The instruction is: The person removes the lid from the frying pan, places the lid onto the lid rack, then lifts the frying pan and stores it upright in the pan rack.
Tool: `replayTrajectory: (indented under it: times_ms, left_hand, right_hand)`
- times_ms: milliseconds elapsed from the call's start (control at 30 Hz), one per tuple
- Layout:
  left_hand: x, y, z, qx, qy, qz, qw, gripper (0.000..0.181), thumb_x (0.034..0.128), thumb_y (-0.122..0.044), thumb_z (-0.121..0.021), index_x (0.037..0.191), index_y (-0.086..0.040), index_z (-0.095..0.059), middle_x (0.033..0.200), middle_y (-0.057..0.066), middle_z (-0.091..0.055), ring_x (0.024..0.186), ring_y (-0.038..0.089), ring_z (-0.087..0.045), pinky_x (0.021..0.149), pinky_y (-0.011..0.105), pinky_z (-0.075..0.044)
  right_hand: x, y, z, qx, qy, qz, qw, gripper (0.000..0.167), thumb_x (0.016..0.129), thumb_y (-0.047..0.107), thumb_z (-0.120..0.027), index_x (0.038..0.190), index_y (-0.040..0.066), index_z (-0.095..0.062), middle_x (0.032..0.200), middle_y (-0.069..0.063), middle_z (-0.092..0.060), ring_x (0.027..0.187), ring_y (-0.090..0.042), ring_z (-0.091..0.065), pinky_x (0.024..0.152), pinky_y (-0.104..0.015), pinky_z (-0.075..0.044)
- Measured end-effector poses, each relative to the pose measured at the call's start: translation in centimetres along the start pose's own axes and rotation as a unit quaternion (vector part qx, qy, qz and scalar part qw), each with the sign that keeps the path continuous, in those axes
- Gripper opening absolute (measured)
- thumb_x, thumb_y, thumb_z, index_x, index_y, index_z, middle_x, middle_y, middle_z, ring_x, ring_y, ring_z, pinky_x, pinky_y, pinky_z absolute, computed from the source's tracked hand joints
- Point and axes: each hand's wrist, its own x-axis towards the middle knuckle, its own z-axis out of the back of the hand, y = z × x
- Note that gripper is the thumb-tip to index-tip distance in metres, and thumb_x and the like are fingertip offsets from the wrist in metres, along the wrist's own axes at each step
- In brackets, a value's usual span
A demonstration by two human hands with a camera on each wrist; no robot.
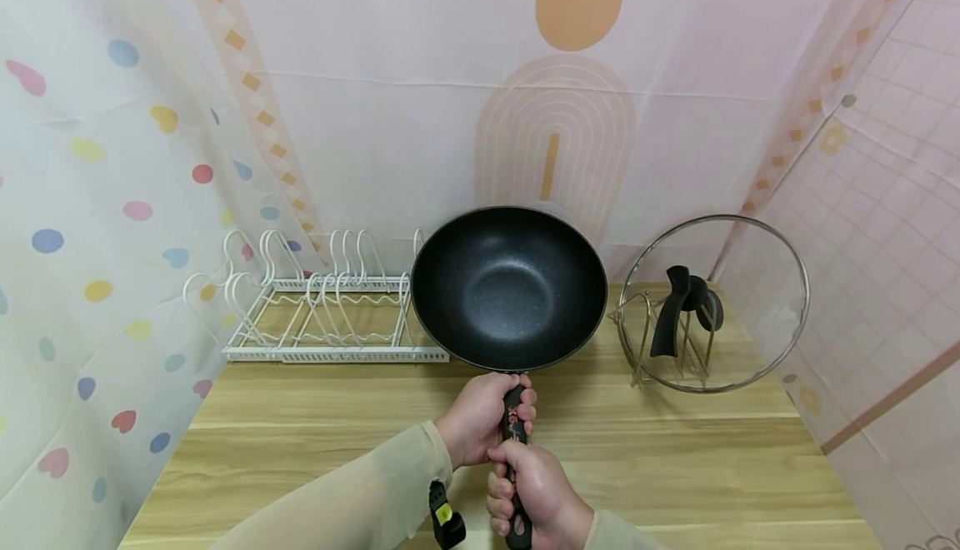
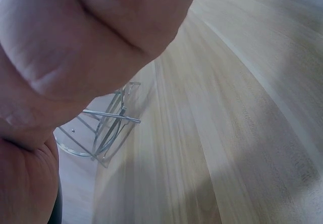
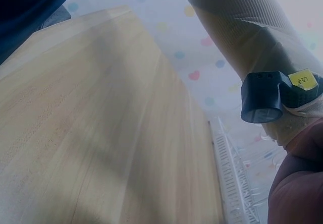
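Note:
Both hands hold a black wok (image 1: 510, 287) by its long handle, raised over the wooden table. Nearer the pan, my left hand (image 1: 480, 417) has its fingers curled round the handle (image 1: 514, 421). Lower down, toward the handle's end, my right hand (image 1: 536, 492) grips it too, thumb on top. The wok's dark inside faces me and holds nothing. In the left wrist view my left hand (image 2: 75, 47) fills the upper left and hides the handle. The right wrist view shows part of a hand (image 3: 298, 188) at the lower right, below the other sleeve.
A white wire dish rack (image 1: 337, 356) stands at the back left, partly behind the wok. At the back right a round glass lid (image 1: 780, 350) with a black knob leans upright on a metal wire stand (image 1: 641, 342). Patterned curtains (image 1: 375, 117) hang behind the wooden table (image 1: 315, 417).

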Motion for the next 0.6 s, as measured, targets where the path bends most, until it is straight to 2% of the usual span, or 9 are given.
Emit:
replayTrajectory:
  times_ms: [600]
  left_hand:
    - [-0.42,-0.35,-0.27,0.001,-0.008,-0.004,1.0,0.019,0.1094,-0.019,-0.034,0.096,-0.017,-0.047,0.075,-0.008,-0.047,0.06,0.004,-0.044,0.062,0.02,-0.045]
  right_hand:
    - [-0.15,0.18,-0.33,0.002,0.006,0.002,1.0,0.021,0.096,0.021,-0.044,0.075,0.024,-0.041,0.054,0.014,-0.038,0.046,-0.002,-0.041,0.049,-0.017,-0.042]
